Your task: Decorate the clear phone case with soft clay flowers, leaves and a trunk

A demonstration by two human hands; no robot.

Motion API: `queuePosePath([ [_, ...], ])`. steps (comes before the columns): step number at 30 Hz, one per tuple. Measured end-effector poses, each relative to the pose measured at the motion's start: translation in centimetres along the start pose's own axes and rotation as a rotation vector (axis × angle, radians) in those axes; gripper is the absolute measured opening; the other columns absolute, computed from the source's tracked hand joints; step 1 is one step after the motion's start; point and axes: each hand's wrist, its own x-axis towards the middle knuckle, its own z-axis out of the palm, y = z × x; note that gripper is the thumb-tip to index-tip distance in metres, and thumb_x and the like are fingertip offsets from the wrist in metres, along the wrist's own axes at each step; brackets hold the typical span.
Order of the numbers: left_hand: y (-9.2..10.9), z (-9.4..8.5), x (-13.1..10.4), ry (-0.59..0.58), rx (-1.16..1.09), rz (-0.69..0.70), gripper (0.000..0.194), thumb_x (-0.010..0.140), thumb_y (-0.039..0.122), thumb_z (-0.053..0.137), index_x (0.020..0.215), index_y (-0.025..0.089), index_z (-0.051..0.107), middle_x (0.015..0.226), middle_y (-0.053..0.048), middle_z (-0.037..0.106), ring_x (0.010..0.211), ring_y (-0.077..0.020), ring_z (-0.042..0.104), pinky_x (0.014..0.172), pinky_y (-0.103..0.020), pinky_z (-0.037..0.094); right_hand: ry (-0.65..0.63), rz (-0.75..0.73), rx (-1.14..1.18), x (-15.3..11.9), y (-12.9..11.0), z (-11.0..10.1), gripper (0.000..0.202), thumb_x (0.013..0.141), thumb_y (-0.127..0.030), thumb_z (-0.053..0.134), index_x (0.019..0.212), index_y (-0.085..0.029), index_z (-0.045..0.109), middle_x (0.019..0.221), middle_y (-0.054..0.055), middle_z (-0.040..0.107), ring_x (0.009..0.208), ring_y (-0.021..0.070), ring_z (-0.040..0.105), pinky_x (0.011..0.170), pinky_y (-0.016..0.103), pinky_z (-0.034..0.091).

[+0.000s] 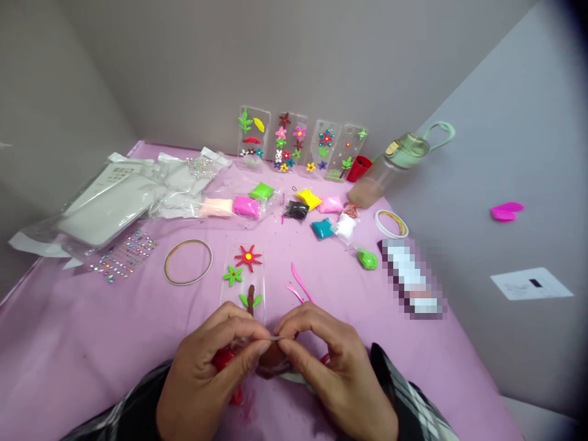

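Observation:
My left hand [214, 361] and my right hand [333, 361] meet low in the middle, each pinching the thin pale edge of a small clear plastic bag [272, 362] with brown clay inside. The fingers cover part of the bag. Red clay packs [223, 359] lie below my left hand, partly hidden. Just beyond my hands is a clear phone case [229, 293], flat on the table. It bears a red clay flower [248, 256], a green clay flower [233, 275] and a brown clay stem [250, 299] with green leaves. Two pink plastic modelling tools [299, 283] rest to its right.
Decorated phone cases [291, 142] lean on the back wall beside a red cup [359, 168] and a bottle [381, 174]. Clay packets [247, 207] span the middle. Left are wrapped cases [110, 208], a gem sheet [126, 256] and a tape ring [188, 262]; right, another tape roll [391, 225].

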Motion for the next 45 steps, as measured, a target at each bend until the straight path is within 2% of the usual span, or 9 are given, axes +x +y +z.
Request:
queuePosePath([
  [8,0.10,0.35,-0.17,0.001,-0.028,-0.026,0.015,0.088,0.024,0.063,0.076,0.026,0.070,0.073,0.002,0.062,0.070,-0.0141,0.066,0.065,-0.021,0.053,0.020,-0.049,-0.006,0.00,0.08,0.07,0.012,0.093,-0.015,0.059,0.085,-0.019,0.067,0.085,0.003,0.069,0.079,0.0147,0.066,0.073,0.027,0.052],
  [12,0.03,0.32,0.04,-0.013,-0.031,-0.049,0.011,0.087,0.023,0.065,0.079,0.027,0.071,0.078,0.003,0.064,0.074,-0.0134,0.066,0.067,-0.020,0.052,0.033,-0.030,0.010,0.04,0.04,0.11,0.013,0.094,-0.018,0.059,0.084,-0.019,0.067,0.083,0.003,0.068,0.077,0.0147,0.065,0.071,0.027,0.052],
  [21,0.13,0.48,0.12,-0.032,-0.019,-0.035,0.013,0.087,0.022,0.063,0.076,0.024,0.069,0.078,0.002,0.064,0.073,-0.0132,0.064,0.067,-0.020,0.050,-0.026,-0.004,-0.021,0.05,0.07,0.20,0.009,0.093,-0.016,0.059,0.088,-0.020,0.064,0.088,0.002,0.067,0.082,0.0149,0.063,0.076,0.027,0.050],
  [24,0.14,0.38,0.18,0.003,0.004,-0.047,0.006,0.085,0.021,0.065,0.080,0.024,0.067,0.078,0.003,0.063,0.072,-0.0128,0.062,0.066,-0.020,0.049,0.010,-0.009,-0.007,0.07,-0.13,0.06,0.012,0.094,-0.016,0.058,0.084,-0.020,0.063,0.085,0.001,0.067,0.079,0.0138,0.063,0.075,0.026,0.049],
  [27,0.17,0.19,0.27,0.016,0.022,-0.045,0.009,0.086,0.022,0.063,0.077,0.024,0.064,0.075,0.004,0.061,0.069,-0.0123,0.060,0.064,-0.020,0.047,0.055,-0.005,-0.036,0.18,-0.38,-0.12,0.013,0.091,-0.012,0.058,0.083,-0.020,0.063,0.084,0.001,0.066,0.078,0.0136,0.063,0.073,0.025,0.049],
  [31,0.21,0.14,0.20,-0.014,0.024,-0.031,0.015,0.089,0.024,0.062,0.074,0.024,0.064,0.075,0.004,0.060,0.068,-0.0118,0.059,0.065,-0.020,0.046,0.005,0.012,-0.052,0.23,-0.31,-0.19,0.009,0.089,-0.011,0.061,0.088,-0.020,0.063,0.089,0.002,0.064,0.082,0.0154,0.061,0.076,0.028,0.049],
  [35,0.29,0.33,0.04,-0.026,0.024,-0.045,0.016,0.088,0.023,0.062,0.073,0.024,0.065,0.074,0.003,0.060,0.067,-0.0119,0.058,0.064,-0.020,0.046,-0.019,-0.021,-0.063,0.08,-0.04,-0.14,0.010,0.093,-0.014,0.058,0.087,-0.020,0.064,0.089,0.002,0.064,0.083,0.0153,0.060,0.076,0.029,0.048],
  [42,0.27,0.18,0.37,0.000,0.024,-0.044,0.008,0.087,0.024,0.063,0.080,0.025,0.065,0.079,0.003,0.063,0.074,-0.0133,0.061,0.070,-0.021,0.047,0.062,-0.043,-0.069,0.22,-0.36,-0.34,0.014,0.091,-0.010,0.057,0.082,-0.020,0.061,0.084,0.000,0.062,0.079,0.0132,0.059,0.072,0.026,0.046],
  [45,0.36,0.07,0.33,-0.008,0.036,-0.034,0.013,0.089,0.025,0.061,0.076,0.024,0.064,0.077,0.003,0.062,0.073,-0.0133,0.061,0.070,-0.021,0.047,0.077,-0.029,-0.069,0.31,-0.38,-0.27,0.013,0.088,-0.008,0.059,0.084,-0.020,0.061,0.085,-0.001,0.061,0.079,0.0130,0.058,0.071,0.025,0.046],
])
